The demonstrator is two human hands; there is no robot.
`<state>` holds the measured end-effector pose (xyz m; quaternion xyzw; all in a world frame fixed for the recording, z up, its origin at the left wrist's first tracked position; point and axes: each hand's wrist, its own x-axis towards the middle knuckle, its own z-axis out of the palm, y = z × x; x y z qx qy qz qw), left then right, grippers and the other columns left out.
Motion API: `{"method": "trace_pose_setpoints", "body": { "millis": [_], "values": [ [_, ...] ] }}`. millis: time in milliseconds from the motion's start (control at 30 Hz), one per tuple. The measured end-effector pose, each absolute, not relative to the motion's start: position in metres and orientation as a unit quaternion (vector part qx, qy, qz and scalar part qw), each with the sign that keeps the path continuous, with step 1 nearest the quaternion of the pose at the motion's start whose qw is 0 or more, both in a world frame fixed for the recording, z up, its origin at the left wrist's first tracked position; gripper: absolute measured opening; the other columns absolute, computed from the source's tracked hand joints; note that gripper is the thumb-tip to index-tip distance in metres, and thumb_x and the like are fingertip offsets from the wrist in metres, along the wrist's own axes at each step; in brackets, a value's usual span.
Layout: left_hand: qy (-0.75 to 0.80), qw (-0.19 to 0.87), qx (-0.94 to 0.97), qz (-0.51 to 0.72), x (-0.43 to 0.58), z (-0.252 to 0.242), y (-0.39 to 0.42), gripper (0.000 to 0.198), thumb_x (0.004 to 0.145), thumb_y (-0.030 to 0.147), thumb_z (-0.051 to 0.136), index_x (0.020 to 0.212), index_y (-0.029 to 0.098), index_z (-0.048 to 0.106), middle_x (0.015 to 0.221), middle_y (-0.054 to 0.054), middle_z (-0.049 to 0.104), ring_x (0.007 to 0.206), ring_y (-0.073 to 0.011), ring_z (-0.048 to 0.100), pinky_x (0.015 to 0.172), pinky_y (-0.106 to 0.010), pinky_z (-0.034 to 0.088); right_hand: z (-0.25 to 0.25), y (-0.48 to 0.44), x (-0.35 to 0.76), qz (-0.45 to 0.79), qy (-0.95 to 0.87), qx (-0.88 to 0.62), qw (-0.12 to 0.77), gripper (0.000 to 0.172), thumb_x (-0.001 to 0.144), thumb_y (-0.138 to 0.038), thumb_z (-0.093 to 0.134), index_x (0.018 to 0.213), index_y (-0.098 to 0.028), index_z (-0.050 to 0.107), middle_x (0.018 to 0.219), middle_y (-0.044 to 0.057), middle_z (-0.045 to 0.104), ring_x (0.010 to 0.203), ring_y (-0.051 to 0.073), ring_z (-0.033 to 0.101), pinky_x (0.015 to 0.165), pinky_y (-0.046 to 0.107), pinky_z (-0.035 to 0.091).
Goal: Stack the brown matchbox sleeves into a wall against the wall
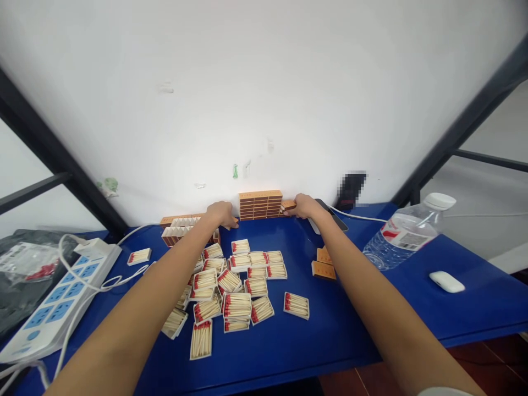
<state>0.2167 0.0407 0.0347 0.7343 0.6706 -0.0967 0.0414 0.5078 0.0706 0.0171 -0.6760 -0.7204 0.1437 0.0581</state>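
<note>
Pinching a small orange matchbox (290, 204), the right hand (306, 205) sits just beside the right end of the matchbox stack (260, 205), at the back of the worktop (330, 330). Well apart, beyond the stack's other end, the left hand (221, 213) has an orange edge at its fingertips; whether it grips that piece I cannot tell. The held box should be light, its thin card easily dented, so a gentle pinch across opposite sides suits it. Open trays of matches (237, 304) would probably spill if tipped: hold their long walls and keep them level.
</note>
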Motion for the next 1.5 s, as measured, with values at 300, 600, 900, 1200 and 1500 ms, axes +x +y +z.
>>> {"method": "trace_pose_setpoints", "body": {
  "millis": [300,600,900,1200,1500],
  "values": [
    [0.662,0.032,0.748,-0.034,0.211,0.022,0.051,0.046,0.065,0.034,0.092,0.106,0.019,0.078,0.113,-0.011,0.078,0.101,-0.027,0.073,0.083,-0.029,0.055,0.008,0.077,0.508,0.104,-0.722,-0.682,0.058,0.049,0.086,-0.051,0.077,0.112,-0.011,0.07,0.108,0.02,0.075,0.097,0.029,0.072,0.073,0.031,0.05],
    [0.658,0.012,0.753,0.016,0.205,0.018,0.044,0.042,0.069,0.035,0.089,0.106,0.019,0.076,0.113,-0.01,0.076,0.103,-0.0255,0.071,0.086,-0.03,0.055,0.004,0.074,0.504,0.097,-0.73,-0.675,0.053,0.053,0.087,-0.053,0.076,0.117,-0.01,0.067,0.114,0.022,0.074,0.104,0.031,0.072,0.078,0.033,0.052],
    [0.709,-0.022,0.703,-0.051,0.214,0.026,0.029,0.058,0.077,0.058,0.078,0.118,0.018,0.072,0.122,-0.019,0.073,0.115,-0.0343,0.069,0.091,-0.036,0.054,0.009,0.07,0.5,0.109,-0.729,-0.674,0.039,0.059,0.091,-0.062,0.068,0.117,-0.008,0.068,0.116,0.025,0.073,0.105,0.031,0.071,0.078,0.032,0.052],
    [0.716,-0.028,0.696,-0.049,0.217,0.027,0.031,0.073,0.071,0.069,0.077,0.124,0.02,0.071,0.127,-0.02,0.071,0.119,-0.0359,0.067,0.094,-0.037,0.053,0.011,0.069,0.502,0.109,-0.727,-0.676,0.047,0.066,0.09,-0.069,0.063,0.113,-0.008,0.069,0.107,0.023,0.075,0.096,0.029,0.072,0.077,0.031,0.05],
    [0.703,-0.047,0.708,-0.044,0.207,0.058,0.01,0.071,0.078,0.074,0.068,0.117,0.014,0.074,0.117,-0.022,0.074,0.11,-0.0372,0.07,0.087,-0.039,0.055,0.062,0.015,0.537,0.115,-0.756,-0.643,0.039,0.045,0.078,-0.047,0.085,0.109,-0.017,0.073,0.109,0.013,0.076,0.093,0.027,0.071,0.075,0.031,0.05]
  ]
}}
